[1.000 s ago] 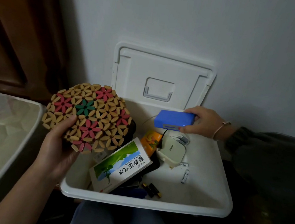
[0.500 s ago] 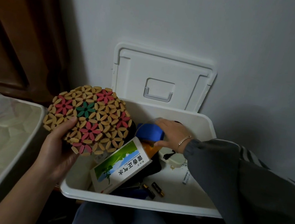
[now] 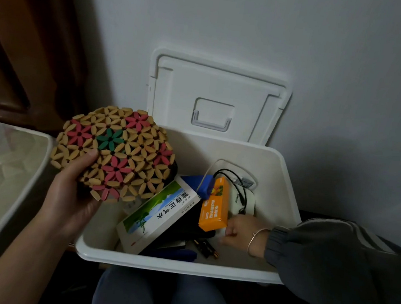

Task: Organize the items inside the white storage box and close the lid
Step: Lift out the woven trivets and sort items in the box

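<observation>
The box [image 3: 288, 186] is sitting open on the floor against the wall, its lid [image 3: 215, 98] standing upright behind it. I am holding the mat [image 3: 114, 152] in my left hand [image 3: 72, 192], thumb pressing on its patterned face and fingers curling under it, keeping it above the box's left rim. My right hand [image 3: 238, 231] is reaching into the box and pinching the near end of the orange carton [image 3: 214, 203], which is lying tilted over a black pouch [image 3: 184, 222]. A green-and-white carton [image 3: 159, 214] is leaning beside it to the left, with a blue pack [image 3: 200, 184] behind it. A white charger [image 3: 241, 199] with a black cable [image 3: 231, 178] is lying at the back right. Small batteries [image 3: 206, 248] are lying near the front wall.
</observation>
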`<state>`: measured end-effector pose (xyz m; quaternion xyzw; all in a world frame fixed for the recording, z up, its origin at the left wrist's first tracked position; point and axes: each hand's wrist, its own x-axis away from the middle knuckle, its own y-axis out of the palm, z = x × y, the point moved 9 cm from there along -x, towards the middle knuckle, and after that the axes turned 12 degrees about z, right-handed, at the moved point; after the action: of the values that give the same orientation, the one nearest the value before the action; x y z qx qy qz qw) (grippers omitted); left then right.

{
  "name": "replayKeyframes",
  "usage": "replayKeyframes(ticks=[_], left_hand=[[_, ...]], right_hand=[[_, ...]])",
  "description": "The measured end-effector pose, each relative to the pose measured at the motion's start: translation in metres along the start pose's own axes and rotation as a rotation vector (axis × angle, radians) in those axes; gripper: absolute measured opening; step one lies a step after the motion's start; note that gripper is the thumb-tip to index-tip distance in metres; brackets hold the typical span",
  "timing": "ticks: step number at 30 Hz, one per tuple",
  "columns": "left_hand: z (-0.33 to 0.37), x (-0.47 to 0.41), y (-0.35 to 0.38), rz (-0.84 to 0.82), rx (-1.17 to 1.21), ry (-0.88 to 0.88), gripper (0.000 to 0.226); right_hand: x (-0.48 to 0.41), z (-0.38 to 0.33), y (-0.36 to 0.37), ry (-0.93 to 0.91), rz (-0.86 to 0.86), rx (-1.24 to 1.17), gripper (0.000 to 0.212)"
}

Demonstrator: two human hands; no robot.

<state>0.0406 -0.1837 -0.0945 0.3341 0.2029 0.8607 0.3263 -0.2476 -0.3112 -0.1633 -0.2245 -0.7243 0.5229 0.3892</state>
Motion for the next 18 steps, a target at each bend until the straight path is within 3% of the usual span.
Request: replayKeyframes(ticks=[5, 10, 13, 16, 18], left_hand=[[0.001, 0.0, 0.0, -0.011, -0.023, 0.014, 0.035], [0.001, 0.0, 0.002, -0.02, -0.061, 0.031, 0.033], [0.004, 0.006, 0.012, -0.065, -0.124, 0.074, 0.032], [0.001, 0.015, 0.028, -0.126, -0.207, 0.087, 0.034], [-0.009, 0.024, 0.041, -0.178, -0.232, 0.043, 0.035]], right_hand=[[-0.008, 0.001, -0.015, 0.088, 0.052, -0.123, 0.039], [-0.007, 0.004, -0.028, 0.139, 0.042, -0.163, 0.024], [-0.002, 0.004, -0.056, 0.166, 0.135, -0.208, 0.01], [0.008, 0.004, -0.091, 0.178, 0.333, -0.455, 0.016], [0.016, 0.0, -0.11, 0.173, 0.396, -0.758, 0.024]])
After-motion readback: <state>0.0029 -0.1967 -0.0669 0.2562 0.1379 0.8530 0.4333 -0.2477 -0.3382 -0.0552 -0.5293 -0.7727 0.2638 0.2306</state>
